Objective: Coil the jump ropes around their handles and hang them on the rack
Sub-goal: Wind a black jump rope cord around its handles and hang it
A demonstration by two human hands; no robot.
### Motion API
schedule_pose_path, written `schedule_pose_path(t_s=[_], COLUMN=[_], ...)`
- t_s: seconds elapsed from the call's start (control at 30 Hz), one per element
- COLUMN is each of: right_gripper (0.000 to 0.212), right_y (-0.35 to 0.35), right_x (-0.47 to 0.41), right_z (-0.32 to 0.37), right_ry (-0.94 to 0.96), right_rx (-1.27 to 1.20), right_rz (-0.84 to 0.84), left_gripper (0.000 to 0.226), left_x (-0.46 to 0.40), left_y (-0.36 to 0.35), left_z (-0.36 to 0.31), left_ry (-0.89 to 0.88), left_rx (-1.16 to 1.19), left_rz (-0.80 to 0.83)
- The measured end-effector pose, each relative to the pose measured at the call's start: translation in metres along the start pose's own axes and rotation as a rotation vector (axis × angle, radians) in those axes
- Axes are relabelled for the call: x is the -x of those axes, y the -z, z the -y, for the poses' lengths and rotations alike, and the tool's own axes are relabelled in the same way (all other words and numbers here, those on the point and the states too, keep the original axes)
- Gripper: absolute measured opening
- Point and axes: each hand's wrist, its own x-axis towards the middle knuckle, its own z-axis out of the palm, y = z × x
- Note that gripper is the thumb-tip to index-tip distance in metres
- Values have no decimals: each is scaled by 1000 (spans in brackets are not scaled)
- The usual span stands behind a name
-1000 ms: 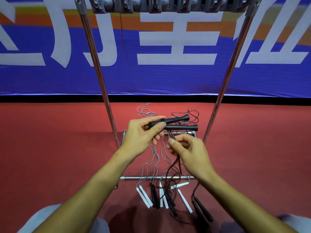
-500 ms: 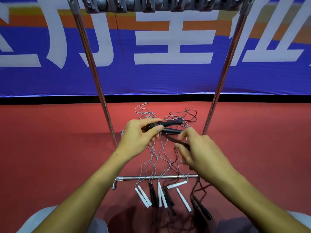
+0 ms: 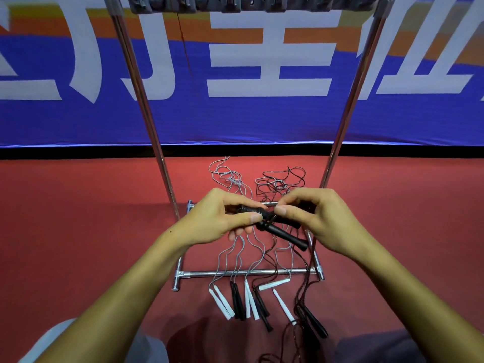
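The left hand [image 3: 217, 218] grips the black handles [image 3: 277, 229], which slant down to the right, while the right hand [image 3: 314, 216] pinches the cord [image 3: 269, 214] at their middle.

The rack's top bar [image 3: 251, 2], at twelve o'clock, is cut by the upper edge and blurred, so its hooks cannot be made out. The left hand [image 3: 217, 218] covers one end of the black handles [image 3: 277, 227]; the right hand [image 3: 319, 218] hides where the cord runs at their three o'clock end. The black cord [image 3: 293, 339] at six o'clock leaves the lower edge. The banner's white characters [image 3: 267, 56] are cropped on both sides.
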Motion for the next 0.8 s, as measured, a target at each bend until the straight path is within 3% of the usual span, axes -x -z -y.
schedule_pose_path(t_s=[0.2,0.4,0.57,0.73,0.8], right_gripper=[12,8,10,37,28], right_y=[-2,-4,-2,-10,-22], right_x=[-1,-1,2,2,2], right_z=[-3,-4,-3,-10,-7], right_ry=[-76,-287,-483,-507,-491], right_rx=[-279,-597,-736,-824,-930], right_rz=[92,74,207,253,194], left_gripper=[27,34,44,43,43], left_x=[8,12,12,16,15], left_y=[3,0,-3,-8,-10], left_z=[-8,-14,-13,-17,-17], left_ry=[-10,-81,-74,-106,-116], left_rx=[124,229,230,317,353], left_rz=[141,106,145,181,146])
